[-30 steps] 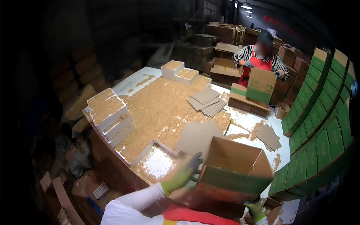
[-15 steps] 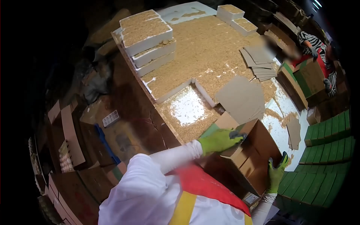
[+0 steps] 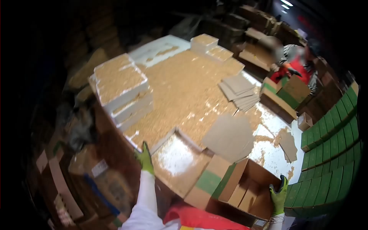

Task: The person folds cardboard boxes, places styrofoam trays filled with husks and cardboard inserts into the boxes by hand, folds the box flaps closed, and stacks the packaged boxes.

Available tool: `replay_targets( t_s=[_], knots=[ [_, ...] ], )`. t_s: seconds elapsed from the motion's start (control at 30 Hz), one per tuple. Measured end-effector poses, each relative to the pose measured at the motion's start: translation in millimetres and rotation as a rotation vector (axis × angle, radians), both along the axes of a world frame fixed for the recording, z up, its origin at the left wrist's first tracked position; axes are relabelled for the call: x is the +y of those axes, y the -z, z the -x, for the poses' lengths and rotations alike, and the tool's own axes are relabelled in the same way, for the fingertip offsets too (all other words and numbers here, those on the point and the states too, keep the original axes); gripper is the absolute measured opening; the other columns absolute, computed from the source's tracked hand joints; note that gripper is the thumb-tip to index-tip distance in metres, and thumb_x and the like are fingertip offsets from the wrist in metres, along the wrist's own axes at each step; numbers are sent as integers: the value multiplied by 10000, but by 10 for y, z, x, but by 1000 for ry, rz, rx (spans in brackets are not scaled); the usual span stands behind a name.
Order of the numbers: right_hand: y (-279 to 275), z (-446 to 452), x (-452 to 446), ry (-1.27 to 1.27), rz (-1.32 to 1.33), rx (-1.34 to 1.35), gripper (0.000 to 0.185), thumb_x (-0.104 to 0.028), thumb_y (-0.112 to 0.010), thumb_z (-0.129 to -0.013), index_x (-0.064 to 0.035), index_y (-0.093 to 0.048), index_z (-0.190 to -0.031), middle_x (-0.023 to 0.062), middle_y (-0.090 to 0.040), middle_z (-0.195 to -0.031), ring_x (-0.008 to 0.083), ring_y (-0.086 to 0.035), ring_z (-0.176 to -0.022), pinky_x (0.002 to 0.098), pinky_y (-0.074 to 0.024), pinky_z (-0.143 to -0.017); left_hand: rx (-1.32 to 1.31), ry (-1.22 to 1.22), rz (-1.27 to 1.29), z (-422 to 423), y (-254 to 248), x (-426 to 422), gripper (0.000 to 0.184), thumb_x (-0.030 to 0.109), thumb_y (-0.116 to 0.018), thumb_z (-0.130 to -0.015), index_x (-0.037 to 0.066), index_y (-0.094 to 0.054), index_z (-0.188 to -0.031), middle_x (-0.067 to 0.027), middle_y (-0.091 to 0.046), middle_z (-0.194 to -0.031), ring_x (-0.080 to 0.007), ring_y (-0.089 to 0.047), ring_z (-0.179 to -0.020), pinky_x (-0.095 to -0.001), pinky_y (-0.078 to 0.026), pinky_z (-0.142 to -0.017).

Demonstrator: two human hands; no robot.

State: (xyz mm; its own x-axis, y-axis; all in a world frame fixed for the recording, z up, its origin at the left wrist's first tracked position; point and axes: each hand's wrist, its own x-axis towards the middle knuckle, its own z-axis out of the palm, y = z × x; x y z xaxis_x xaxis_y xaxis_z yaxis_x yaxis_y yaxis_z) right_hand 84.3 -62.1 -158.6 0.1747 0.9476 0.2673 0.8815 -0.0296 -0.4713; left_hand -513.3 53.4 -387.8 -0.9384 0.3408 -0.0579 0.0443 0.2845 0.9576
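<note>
My left hand point(image 3: 144, 159), in a green glove with dark fingertips, is at the table's near left edge beside a white-bottomed shallow tray point(image 3: 174, 155). Its fingers are apart and hold nothing. My right hand point(image 3: 280, 193), gloved alike, grips the right wall of an open cardboard box point(image 3: 245, 191). The box is tilted and its inside looks bare apart from the bottom flaps. One green-and-brown flap point(image 3: 210, 178) spreads out to its left. Flat grey-brown cardboard sheets point(image 3: 230, 136) lie just beyond the box.
Sawdust-like material point(image 3: 180, 88) covers much of the table. White foam boxes point(image 3: 122, 82) are stacked at the left, others point(image 3: 205, 43) at the back. Green cartons point(image 3: 326, 153) line the right. Across the table a co-worker point(image 3: 297, 69) handles a box point(image 3: 293, 92).
My left hand has left the box and moved left to the table edge. My right hand still holds the box, which has shifted slightly down. The view has turned.
</note>
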Motion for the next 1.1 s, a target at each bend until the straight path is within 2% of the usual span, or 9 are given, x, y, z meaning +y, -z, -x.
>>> replay_targets(
  t_s=[0.23,0.33,0.43,0.53,0.63,0.7,0.9,1.0,1.1],
  knots=[
    [-73,97,-26,88,49,-108,693,-209,-792,-757,3,-468,-1332,192,-514,-1272,381,-500,-1190,428,-434,-993,12,45,250,-722,-878,-132,1051,609,-689,-813,-127,-277,-1440,-342,-348,-1450,-432,-412,-1315,-442,-345,-1100],
    [-55,37,-26,69,49,-101,705,-224,-790,-754,-3,-467,-1341,196,-512,-1276,384,-503,-1183,432,-438,-988,-117,-145,172,-715,-692,-90,906,478,-780,-794,-103,-399,-1376,-213,-445,-1419,-303,-491,-1246,-401,-417,-1025],
    [64,-84,-49,33,21,-160,699,-236,-791,-749,-2,-477,-1329,196,-513,-1270,381,-505,-1183,426,-442,-984,-613,-95,-329,-428,-961,-215,874,471,-796,-783,-35,-426,-1392,-177,-460,-1393,-315,-526,-1131,-481,-485,-914],
    [-64,23,-35,41,19,-120,659,-224,-786,-746,3,-497,-1293,194,-526,-1226,373,-529,-1149,419,-457,-962,-843,-9,-44,-104,-891,-181,877,521,-857,-683,-83,-543,-1235,-162,-641,-1032,-332,-607,-832,-477,-533,-685],
    [-82,71,-20,26,-30,-110,626,-211,-775,-752,4,-505,-1275,184,-533,-1197,366,-547,-1116,418,-472,-938,-776,85,46,-65,-1073,-159,839,465,-867,-700,-90,-542,-1238,-143,-634,-1046,-300,-603,-872,-457,-533,-744],
    [-34,37,-4,14,-55,-120,618,-209,-774,-752,3,-507,-1267,181,-534,-1190,362,-550,-1114,415,-477,-933,-705,-8,-326,6,-474,16,647,341,-873,-727,-81,-612,-1143,-128,-633,-1031,-249,-609,-829,-411,-536,-721],
    [-92,121,-34,47,-186,-354,704,-213,-745,-764,-28,-462,-1382,192,-410,-1463,411,-427,-1288,510,-346,-1063,-703,10,-414,-440,-1163,-406,471,275,-831,-782,-49,-661,-1078,-98,-629,-999,-212,-597,-804,-383,-535,-711],
    [-356,288,-16,-50,-217,-299,609,-200,-706,-783,-41,-515,-1339,187,-480,-1392,388,-450,-1272,500,-348,-1056,-658,240,-465,-588,-1170,-659,434,297,-778,-837,-22,-638,-1096,-95,-615,-996,-209,-593,-826,-404,-549,-715],
    [-408,384,39,-228,-260,-296,507,-160,-690,-786,-53,-571,-1267,163,-555,-1282,377,-509,-1192,483,-406,-1000,-699,568,-547,-960,-1677,-822,496,174,-739,-852,-43,-554,-1257,-151,-591,-1215,-267,-580,-1072,-426,-499,-924]
  ],
)
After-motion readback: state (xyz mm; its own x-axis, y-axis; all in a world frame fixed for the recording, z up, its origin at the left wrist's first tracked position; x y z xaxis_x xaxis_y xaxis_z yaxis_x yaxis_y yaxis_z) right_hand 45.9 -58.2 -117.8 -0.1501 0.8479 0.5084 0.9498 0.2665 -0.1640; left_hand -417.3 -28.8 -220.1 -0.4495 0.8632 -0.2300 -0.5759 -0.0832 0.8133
